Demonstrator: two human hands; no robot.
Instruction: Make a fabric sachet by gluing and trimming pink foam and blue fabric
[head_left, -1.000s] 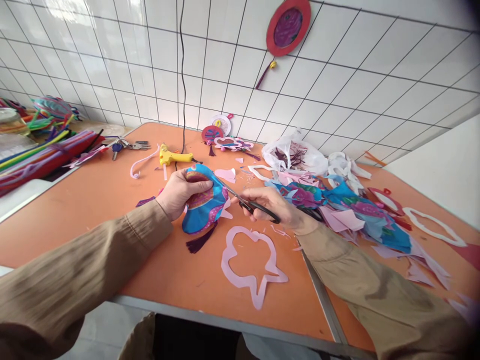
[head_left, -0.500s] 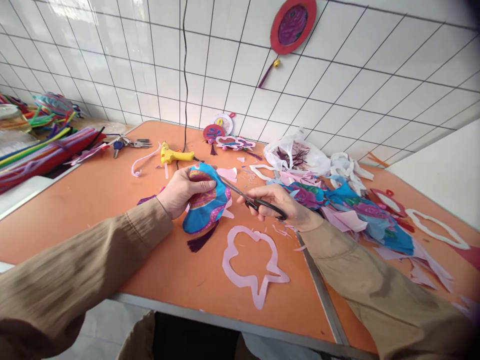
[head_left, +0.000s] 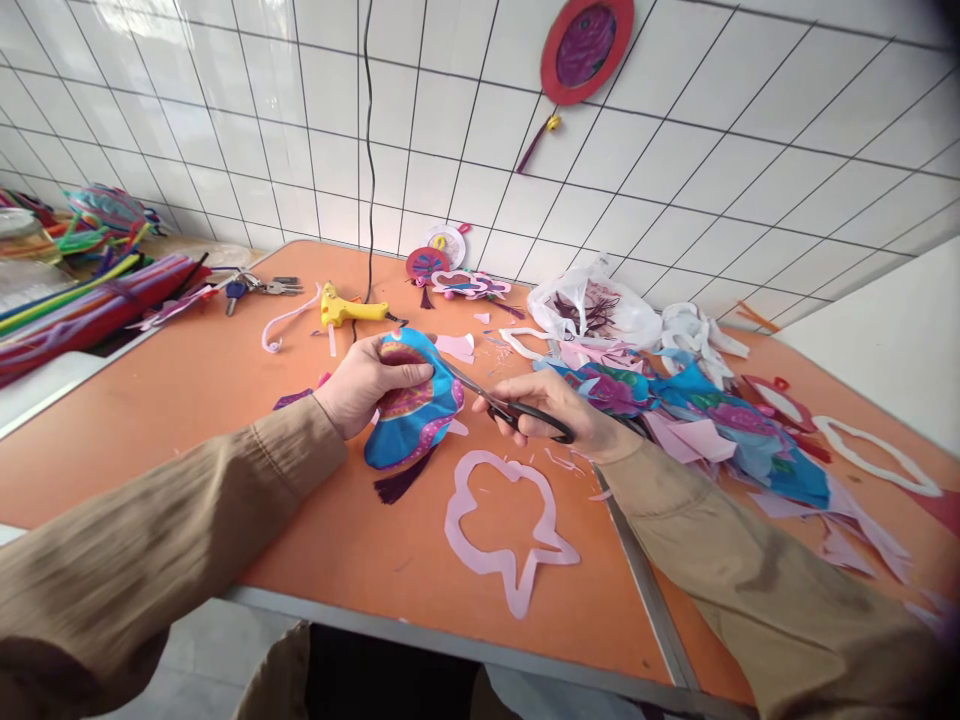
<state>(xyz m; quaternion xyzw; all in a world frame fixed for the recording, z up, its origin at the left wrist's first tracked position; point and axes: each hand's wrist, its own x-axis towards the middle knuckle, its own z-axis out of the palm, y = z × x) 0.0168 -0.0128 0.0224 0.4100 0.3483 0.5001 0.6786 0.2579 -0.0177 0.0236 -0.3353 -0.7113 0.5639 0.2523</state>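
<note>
— Over the orange table, near the middle: first entry?
— Blue cloth, apparently lifted clear, with purple tassel trailing below.
— Hands?
— Left hand pinching the cloth, thumb on the front, fingers behind. Right hand gripping black-handled scissors, blades pointed at the upper right edge. (Cannot tell from here: actual bite, or mere touch.)
— Possible trouble?
— Perhaps a nick in the pink dotted border, from a sagging edge or a sudden twist of either wrist. Possibly a snipped left finger too, with blades aimed that way and fingertips hidden.
— And the tassel?
— Could get clipped if swung up toward the blades.
— Against half a second ago?
— Almost nothing new. Same grips, same edge. A little less showing of the pale scrap behind the cloth. In front, unmoved: pink paper outline.
</note>
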